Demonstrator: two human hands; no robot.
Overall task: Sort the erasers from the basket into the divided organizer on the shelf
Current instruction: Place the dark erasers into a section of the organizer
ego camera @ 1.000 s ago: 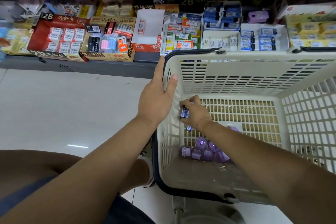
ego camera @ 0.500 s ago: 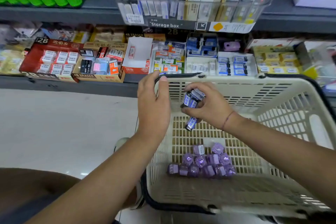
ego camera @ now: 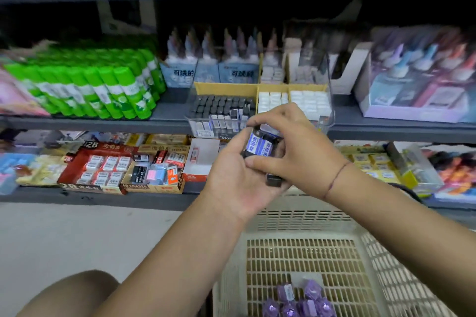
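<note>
Both my hands hold a small bunch of black erasers with blue-and-white sleeves (ego camera: 260, 148) in front of the shelf. My left hand (ego camera: 231, 177) cups them from below and the left. My right hand (ego camera: 291, 147) curls over them from the right, fingers on top. Just behind stands the clear divided organizer (ego camera: 327, 100): its left compartment is packed with black erasers (ego camera: 219, 108), its right compartments with white erasers (ego camera: 306, 103). The cream plastic basket (ego camera: 304, 216) sits below my arms, with several purple wrapped erasers (ego camera: 298, 301) on its bottom.
Green glue sticks (ego camera: 103, 90) lie to the left of the organizer on the same shelf. The lower shelf holds red and brown eraser display boxes (ego camera: 103, 167). Boxed stationery (ego camera: 417, 80) fills the right of the upper shelf. My knee (ego camera: 72, 293) shows at bottom left.
My right hand has lifted the blue-sleeved erasers out of the basket up to shelf height. My left hand has left the basket rim and joined it under the erasers.
</note>
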